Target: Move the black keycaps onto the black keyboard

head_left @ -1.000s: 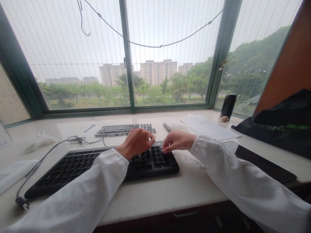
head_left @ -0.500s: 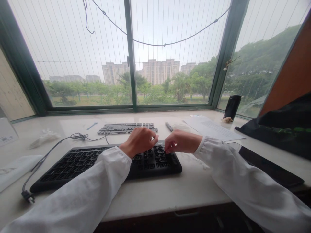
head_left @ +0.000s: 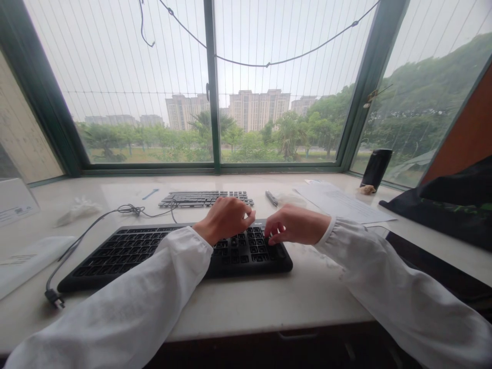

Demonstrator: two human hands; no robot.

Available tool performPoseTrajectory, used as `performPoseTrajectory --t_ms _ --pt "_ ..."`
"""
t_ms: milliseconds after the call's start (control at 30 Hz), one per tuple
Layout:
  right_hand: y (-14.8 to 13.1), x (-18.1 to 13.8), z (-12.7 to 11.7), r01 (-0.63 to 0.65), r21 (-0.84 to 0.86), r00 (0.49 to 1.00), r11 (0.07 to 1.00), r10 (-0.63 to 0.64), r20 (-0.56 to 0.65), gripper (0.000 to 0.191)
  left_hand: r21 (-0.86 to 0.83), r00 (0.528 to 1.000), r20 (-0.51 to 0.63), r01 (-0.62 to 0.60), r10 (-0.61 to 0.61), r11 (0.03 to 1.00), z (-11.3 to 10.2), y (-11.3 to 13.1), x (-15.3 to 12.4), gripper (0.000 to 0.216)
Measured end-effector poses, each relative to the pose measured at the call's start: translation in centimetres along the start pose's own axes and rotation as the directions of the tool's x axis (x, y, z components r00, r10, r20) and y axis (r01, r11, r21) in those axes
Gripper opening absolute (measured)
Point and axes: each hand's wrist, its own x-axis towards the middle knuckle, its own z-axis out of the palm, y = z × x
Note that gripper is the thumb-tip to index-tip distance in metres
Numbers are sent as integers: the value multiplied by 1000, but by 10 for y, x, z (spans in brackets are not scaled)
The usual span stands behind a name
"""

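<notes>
A black keyboard (head_left: 126,251) lies across the pale counter (head_left: 269,302) in front of me, its cable (head_left: 96,220) trailing left to a loose plug (head_left: 54,299). Both my hands hover over its right end, above the number pad. My left hand (head_left: 225,219) is curled, thumb pointing towards the right hand. My right hand (head_left: 295,230) has its fingers bent and pressed together, tips down on the keys at the pad's right edge. What either hand pinches, if anything, is hidden. White sleeves cover both arms.
A second, slimmer keyboard (head_left: 205,199) lies behind, with a pen (head_left: 271,198) and papers (head_left: 338,202) to its right. A black cylinder (head_left: 375,169) stands by the window. A black bag (head_left: 453,210) sits at the right, a white box (head_left: 26,259) and crumpled plastic (head_left: 79,210) at the left.
Both hands stay over the number pad. My right fingertips have shifted slightly towards the pad's right edge. The view has tilted and drifted a little.
</notes>
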Motion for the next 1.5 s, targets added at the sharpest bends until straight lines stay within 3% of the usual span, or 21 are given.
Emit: performPoseTrajectory --t_ms 400,600,1067,1500 --pt "4 -2 -1 17 77 999 997 -20 40 20 -9 1000 -20 -5 5 1000 3 -1 0 46" --pt "2 -2 0 -106 150 989 983 88 118 26 -4 999 -51 -14 14 1000 5 -1 -1 45" --pt "14 4 6 -194 330 979 924 161 123 39 19 999 -40 -17 17 1000 3 0 -1 45" --pt "15 3 7 -213 315 975 925 181 128 44 5 998 -57 -27 28 1000 4 -1 -1 44"
